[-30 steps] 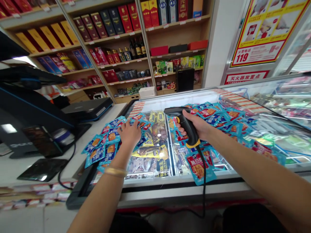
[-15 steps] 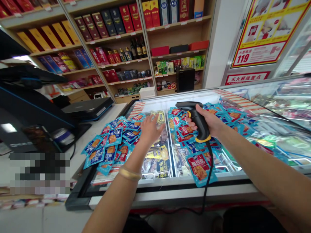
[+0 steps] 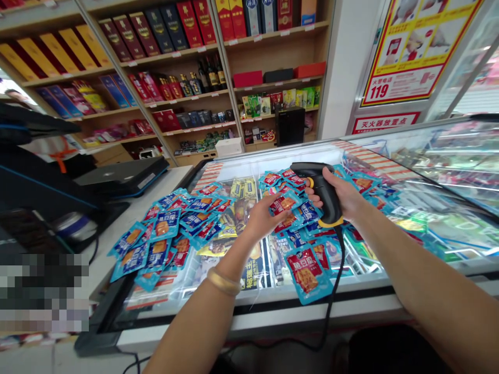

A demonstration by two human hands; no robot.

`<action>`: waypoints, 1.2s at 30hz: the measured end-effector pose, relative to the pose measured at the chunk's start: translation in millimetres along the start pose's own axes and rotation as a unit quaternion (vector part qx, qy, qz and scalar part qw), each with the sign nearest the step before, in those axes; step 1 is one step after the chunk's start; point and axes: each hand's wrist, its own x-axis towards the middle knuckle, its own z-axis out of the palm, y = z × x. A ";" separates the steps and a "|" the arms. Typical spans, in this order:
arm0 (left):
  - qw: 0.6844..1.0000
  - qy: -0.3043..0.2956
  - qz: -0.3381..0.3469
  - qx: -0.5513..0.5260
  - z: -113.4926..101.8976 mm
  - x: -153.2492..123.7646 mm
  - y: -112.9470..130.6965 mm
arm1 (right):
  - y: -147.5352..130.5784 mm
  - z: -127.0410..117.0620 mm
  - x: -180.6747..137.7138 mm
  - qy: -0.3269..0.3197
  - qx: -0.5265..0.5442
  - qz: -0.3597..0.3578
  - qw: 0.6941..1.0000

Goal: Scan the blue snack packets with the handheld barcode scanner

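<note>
My right hand (image 3: 343, 195) grips a black and yellow barcode scanner (image 3: 326, 195) by its handle, with the head facing left and a cable trailing down. My left hand (image 3: 265, 215), with a gold bangle on its wrist, has thumb and fingers at the left edge of a red and blue snack packet (image 3: 285, 202) and appears to pinch it. Around the scanner lies a loose pile of such packets, one larger-looking red packet (image 3: 307, 272) nearest me. Another heap of blue and red packets (image 3: 166, 223) lies to the left.
The packets rest on the glass top of a chest freezer (image 3: 249, 324) with goods inside. A flat black device (image 3: 120, 174) and a dark checkout machine (image 3: 35, 171) stand left. Stocked shelves (image 3: 156, 57) rise behind, and a poster (image 3: 413, 57) hangs at right.
My left hand has moved right, from above the freezer's middle to a packet in the pile near the scanner. The right hand still holds the scanner. The view has shifted slightly right.
</note>
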 end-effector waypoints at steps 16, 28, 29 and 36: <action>0.855 0.082 -0.190 -0.475 -5.4 1.0 2.3 | 6.9 18.9 -9.3 -0.046 -0.039 0.062 0.996; 0.884 0.059 -0.172 -0.430 -6.1 0.1 -1.2 | 10.3 15.6 -7.3 -0.063 -0.028 0.067 0.995; 0.886 0.059 -0.172 -0.426 -5.6 0.1 -1.3 | 10.3 15.4 -7.3 -0.062 -0.024 0.066 0.996; 0.928 0.115 -0.118 -0.334 -16.8 5.9 -5.0 | 8.9 20.9 -7.3 -0.036 0.004 0.059 0.998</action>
